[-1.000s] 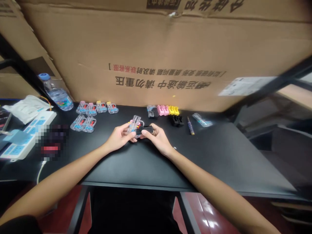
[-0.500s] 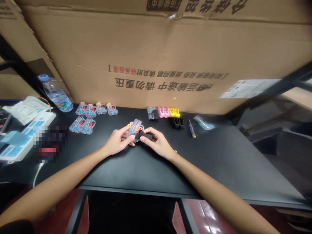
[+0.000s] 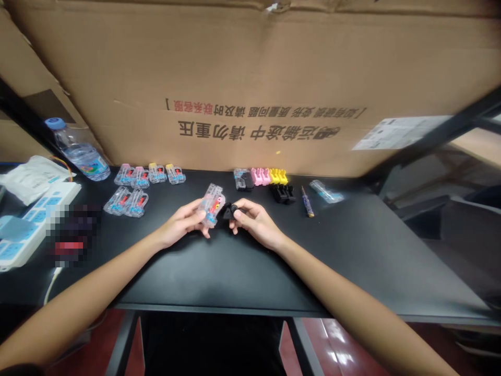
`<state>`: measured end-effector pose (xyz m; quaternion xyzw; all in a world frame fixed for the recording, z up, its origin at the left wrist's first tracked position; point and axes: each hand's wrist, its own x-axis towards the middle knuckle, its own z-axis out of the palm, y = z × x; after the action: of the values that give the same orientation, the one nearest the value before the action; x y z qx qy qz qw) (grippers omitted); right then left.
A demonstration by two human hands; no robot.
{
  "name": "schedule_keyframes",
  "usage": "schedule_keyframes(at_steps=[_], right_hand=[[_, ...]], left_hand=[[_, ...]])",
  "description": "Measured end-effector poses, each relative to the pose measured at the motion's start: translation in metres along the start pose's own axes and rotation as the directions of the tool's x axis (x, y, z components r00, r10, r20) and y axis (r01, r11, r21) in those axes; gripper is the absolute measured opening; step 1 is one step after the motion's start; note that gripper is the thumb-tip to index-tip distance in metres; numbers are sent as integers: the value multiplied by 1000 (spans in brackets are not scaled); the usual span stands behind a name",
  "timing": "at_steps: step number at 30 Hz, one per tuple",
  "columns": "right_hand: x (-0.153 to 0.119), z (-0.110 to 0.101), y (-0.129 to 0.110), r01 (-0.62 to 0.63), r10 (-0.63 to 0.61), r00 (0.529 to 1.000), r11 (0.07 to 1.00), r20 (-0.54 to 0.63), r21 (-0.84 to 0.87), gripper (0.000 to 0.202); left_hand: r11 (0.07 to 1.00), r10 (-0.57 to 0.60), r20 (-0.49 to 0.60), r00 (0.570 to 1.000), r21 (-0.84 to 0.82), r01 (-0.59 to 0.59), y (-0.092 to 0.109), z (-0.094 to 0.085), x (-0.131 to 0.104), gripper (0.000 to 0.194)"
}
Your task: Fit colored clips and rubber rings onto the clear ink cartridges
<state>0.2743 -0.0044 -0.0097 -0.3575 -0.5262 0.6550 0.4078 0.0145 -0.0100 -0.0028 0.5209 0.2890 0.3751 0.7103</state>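
Both forearms reach in from the lower corners over the counter (image 3: 250, 277) and angle inward, so that the hands meet near the middle, just above its black surface. The left hand (image 3: 183, 223) is partly closed, thumb on the near face of one clear case (image 3: 211, 206) and fingers behind it, holding it tilted, with red, pink and yellow bits showing inside. The right hand (image 3: 255, 222) is curled, pinching one small black piece (image 3: 230, 210) between thumb and fingers (its exact shape is hard to make out). Six more clear cases (image 3: 136, 202) lie at the left in two rows, four behind and two in front. Toward the back right sit one clear-and-black unit (image 3: 243, 179), a pink cluster (image 3: 260, 176), a yellow cluster (image 3: 278, 176) and a black cluster (image 3: 283, 193), their parts too tightly packed to count surely; beyond them are one screwdriver (image 3: 307, 202) and one clear item (image 3: 326, 192). The held case lies at the left hand's fingertips, to the left of the black piece; whether those two touch, I cannot tell.
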Motion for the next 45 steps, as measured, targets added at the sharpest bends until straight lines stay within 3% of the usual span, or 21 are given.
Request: schedule_keyframes(at_steps=[2,5,10,20,37,45], right_hand=[[0,1,2,15,-13,998,999,-59,46,41],[2,4,4,31,-26,990,999,-142,33,47],[4,5,8,1,-15,970,998,-241,-57,51],[-2,17,6,-10,33,985,990,-168,140,44],[-7,28,11,33,-14,974,996,-226,80,46],[-9,30,8,14,-21,975,999,-222,-35,51]], left_hand=[[999,44,-74,996,-19,-46,1,-1,1,47],[992,96,-182,979,95,-80,-1,-4,4,42],[965,100,-206,973,260,-44,-8,-2,7,44],[938,152,-237,960,340,-65,-11,8,5,45],[945,153,-264,952,322,-62,-14,13,2,49],[948,146,-246,958,311,-65,-16,12,3,48]])
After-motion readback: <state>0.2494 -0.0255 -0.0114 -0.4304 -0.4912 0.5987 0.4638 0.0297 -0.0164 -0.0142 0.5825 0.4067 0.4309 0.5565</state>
